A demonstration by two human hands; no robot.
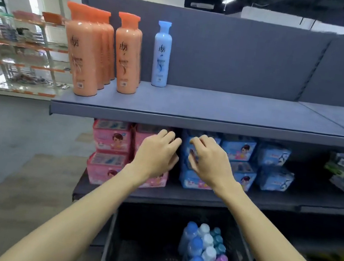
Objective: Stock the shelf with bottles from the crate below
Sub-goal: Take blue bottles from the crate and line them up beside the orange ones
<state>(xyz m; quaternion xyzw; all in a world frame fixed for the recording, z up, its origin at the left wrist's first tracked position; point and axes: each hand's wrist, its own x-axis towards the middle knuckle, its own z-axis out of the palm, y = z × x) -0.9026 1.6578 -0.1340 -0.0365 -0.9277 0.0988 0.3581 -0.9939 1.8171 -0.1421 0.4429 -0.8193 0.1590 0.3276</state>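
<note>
Upright, blue bottle (161,54) on shelf (214,107).

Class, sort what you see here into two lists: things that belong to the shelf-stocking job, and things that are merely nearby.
Part of the job:
top shelf
orange bottles
blue bottle
black crate
bottles in the crate
left hand, right hand, both empty

Merely nearby:
pink packs
blue packs
orange-edged rack

Grey shelf (214,107) carries upright orange bottles (102,53) in rows at left, with one pale blue bottle (161,55) upright beside them. Black crate (127,246) below holds blue, white, teal and purple-capped bottles (205,260), packed along its right side.
</note>
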